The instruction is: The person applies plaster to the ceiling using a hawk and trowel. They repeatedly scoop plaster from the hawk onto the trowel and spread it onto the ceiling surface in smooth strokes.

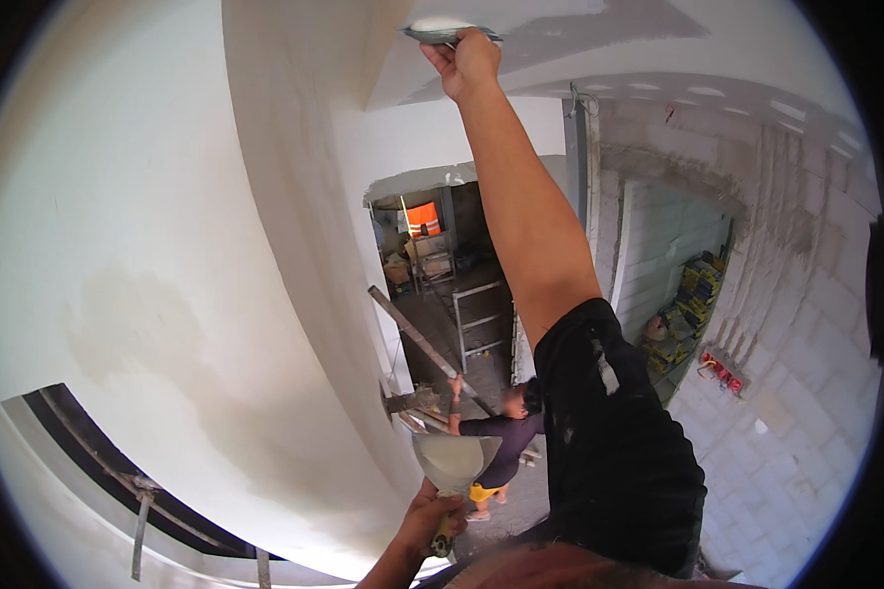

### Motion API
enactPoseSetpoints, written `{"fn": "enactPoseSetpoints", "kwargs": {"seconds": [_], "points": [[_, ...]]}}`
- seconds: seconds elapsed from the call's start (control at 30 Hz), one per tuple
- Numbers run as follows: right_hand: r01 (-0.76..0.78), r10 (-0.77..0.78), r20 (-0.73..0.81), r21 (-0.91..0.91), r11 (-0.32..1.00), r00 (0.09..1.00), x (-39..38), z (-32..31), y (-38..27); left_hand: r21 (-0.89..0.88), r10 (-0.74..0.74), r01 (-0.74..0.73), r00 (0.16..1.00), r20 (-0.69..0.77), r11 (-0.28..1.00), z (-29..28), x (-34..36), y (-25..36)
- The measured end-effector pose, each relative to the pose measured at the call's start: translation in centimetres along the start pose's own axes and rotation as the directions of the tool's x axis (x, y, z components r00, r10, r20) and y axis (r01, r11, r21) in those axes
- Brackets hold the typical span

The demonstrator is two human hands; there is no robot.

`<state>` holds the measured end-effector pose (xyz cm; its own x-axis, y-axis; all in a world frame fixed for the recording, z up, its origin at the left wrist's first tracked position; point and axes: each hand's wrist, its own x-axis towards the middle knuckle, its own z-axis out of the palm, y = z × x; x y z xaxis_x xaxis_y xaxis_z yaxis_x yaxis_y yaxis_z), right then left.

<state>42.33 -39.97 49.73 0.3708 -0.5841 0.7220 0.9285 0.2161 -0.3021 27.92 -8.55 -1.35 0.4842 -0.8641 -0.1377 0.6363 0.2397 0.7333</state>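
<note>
My right arm reaches high overhead, and my right hand (467,61) is closed on a wide flat filling blade (450,35) up against the ceiling (530,54). Whitish compound shows along that blade; the fingers partly hide its grip. Low in the view, near the bottom edge, my left hand (430,518) is wrapped round the handle of a putty knife (444,536). Its broad blade points upward and carries a smooth load of pale filler (452,463). A grey, darker patch (599,39) of coating spreads over the ceiling beside the right hand.
Below me a person (501,442) in a dark top and yellow shorts grips a slanting pole (413,332). A curved pale wall (167,245) fills the left. Past a doorway stands a metal frame (478,319). Stacked bags (692,299) and a block wall (776,393) are at right.
</note>
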Motion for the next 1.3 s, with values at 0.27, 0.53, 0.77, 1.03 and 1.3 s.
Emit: {"fn": "enactPoseSetpoints", "kwargs": {"seconds": [0.27, 0.53, 0.77, 1.03, 1.3], "points": [[0.019, -0.019, -0.01, -0.018, 1.0, 1.0, -1.4, 0.6, -2.3, 0.012, 0.035, -0.035, 0.999, -0.002, 0.999, 0.9, 0.0, -0.3], [0.05, -0.05, 0.034, -0.022, 0.998, 0.998, -3.2, 1.5, -5.8, 0.024, 0.004, -0.003, 0.998, -0.065, 1.0, 1.9, 0.1, 0.4], [0.078, -0.078, 0.062, 0.016, 0.997, 0.995, -5.2, 2.0, -9.8, -0.002, 0.164, -0.164, 0.986, 0.03, 0.986, 4.4, 0.2, 3.0], [0.131, -0.134, 0.134, 0.031, 0.991, 0.982, -8.6, 3.2, -15.3, -0.016, 0.202, -0.202, 0.971, 0.128, 0.979, 4.7, -0.1, 3.9], [0.173, -0.174, 0.123, 0.013, 0.985, 0.977, -13.2, 5.9, -21.9, -0.038, 0.135, -0.13, 0.963, 0.233, 0.991, 5.1, -0.2, 4.0]]}}
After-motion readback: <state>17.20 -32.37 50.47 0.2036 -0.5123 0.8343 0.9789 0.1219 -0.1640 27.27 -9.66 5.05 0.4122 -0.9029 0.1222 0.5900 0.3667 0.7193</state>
